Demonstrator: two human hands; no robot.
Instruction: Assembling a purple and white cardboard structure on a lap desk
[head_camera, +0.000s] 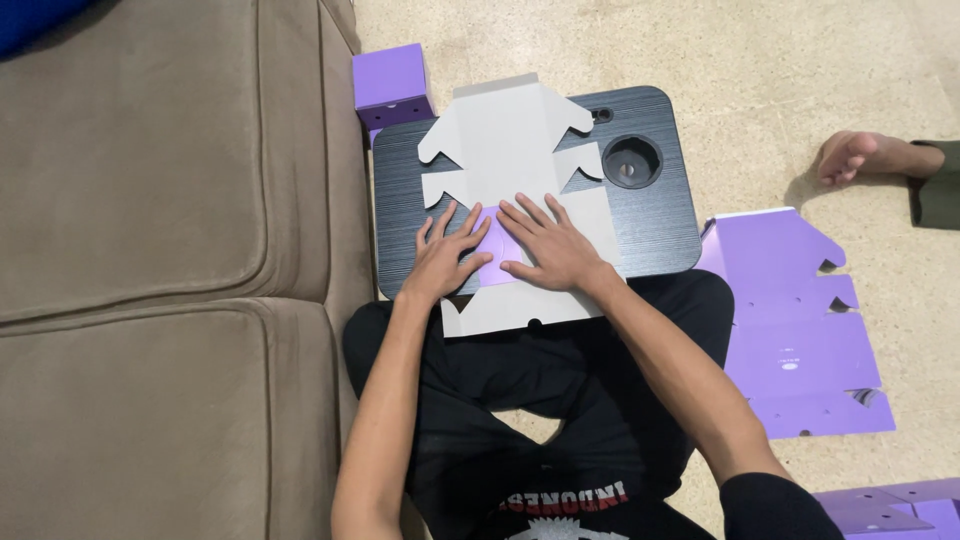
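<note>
A flat, unfolded cardboard box blank (505, 140), grey side up, lies on a dark lap tray (660, 225) over my crossed legs. A small purple flap (497, 250) is folded over near its middle. My left hand (445, 255) presses flat on the blank at the flap's left edge, fingers spread. My right hand (550, 245) presses flat on the flap's right side, fingers spread too. Neither hand grips anything.
A brown sofa (160, 240) fills the left side. A folded purple box (392, 85) stands beyond the tray. More flat purple blanks lie on the floor at right (795, 330) and bottom right (890, 505). Another person's bare foot (850, 155) rests at far right.
</note>
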